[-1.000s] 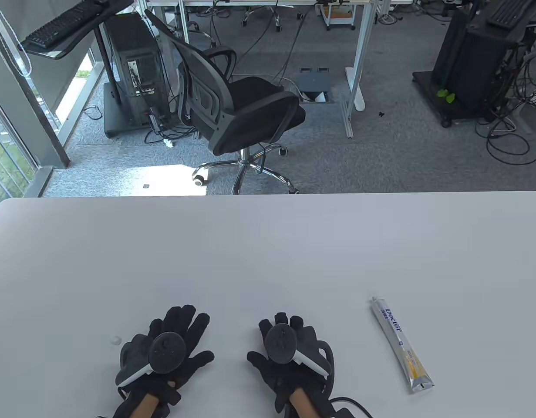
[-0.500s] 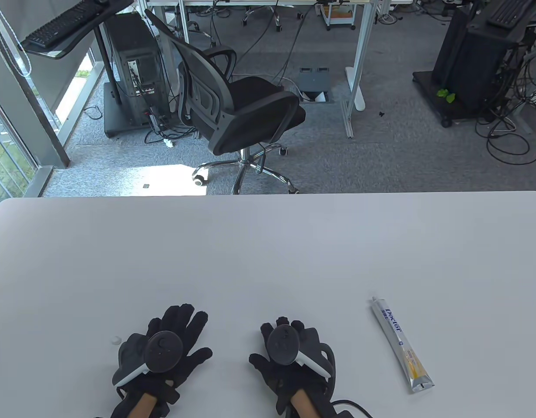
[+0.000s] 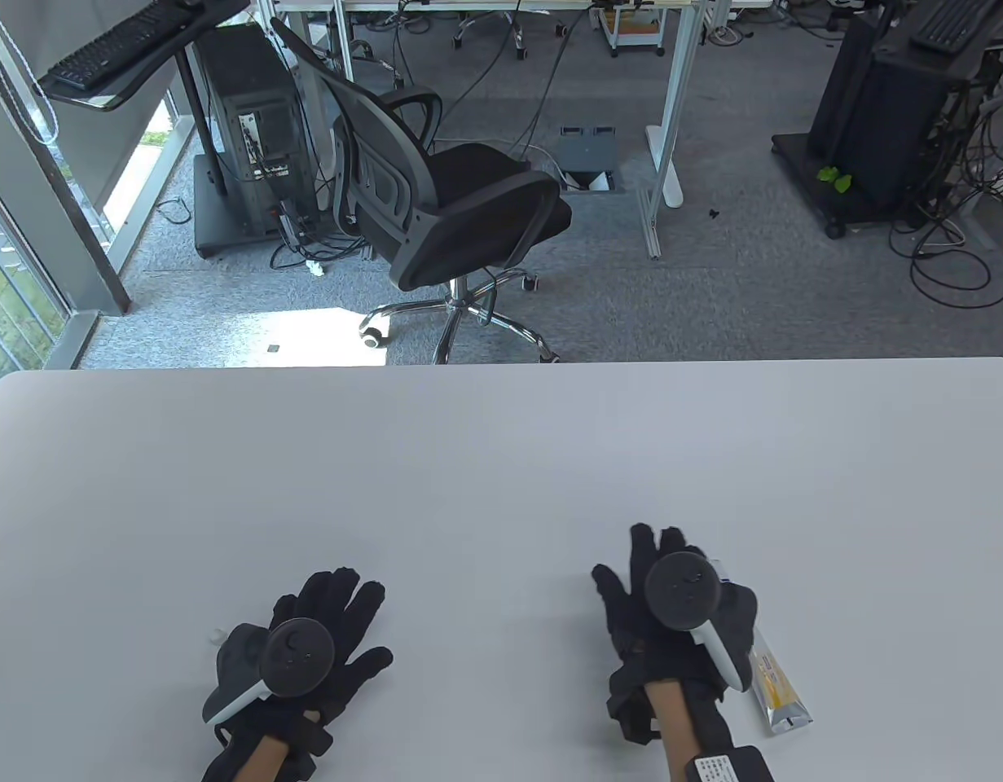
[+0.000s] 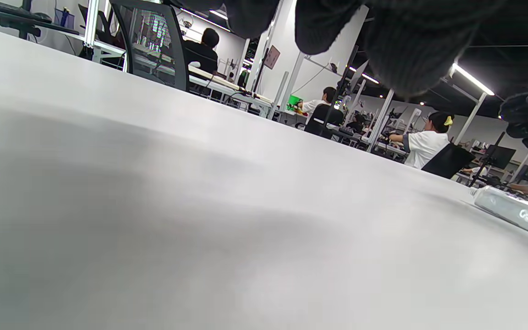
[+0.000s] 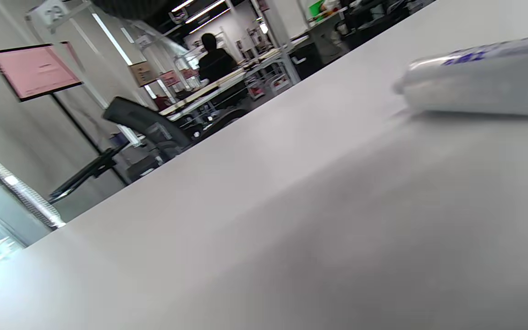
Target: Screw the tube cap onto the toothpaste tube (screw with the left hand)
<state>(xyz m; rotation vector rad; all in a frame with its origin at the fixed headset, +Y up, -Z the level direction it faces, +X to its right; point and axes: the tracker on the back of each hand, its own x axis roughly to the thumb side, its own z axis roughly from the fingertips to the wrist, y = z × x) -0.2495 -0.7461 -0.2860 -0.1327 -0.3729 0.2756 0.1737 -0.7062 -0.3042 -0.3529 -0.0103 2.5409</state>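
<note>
A white toothpaste tube [image 3: 776, 683] lies on the table at the front right, its nozzle end pointing away from me. My right hand [image 3: 660, 586] hovers over the tube's upper half with fingers spread and hides that part. The tube shows close in the right wrist view [image 5: 484, 82] and far off in the left wrist view [image 4: 516, 211]. A small white cap [image 3: 217, 634] lies on the table just left of my left hand [image 3: 330, 603], partly hidden by it. My left hand rests flat, fingers spread, holding nothing.
The white table [image 3: 501, 456] spans the view. Beyond its far edge stands a black office chair [image 3: 436, 204], with desks and computer carts on the floor behind.
My right hand moved right and forward from the table's middle to over the toothpaste tube. My left hand shifted slightly left toward the cap.
</note>
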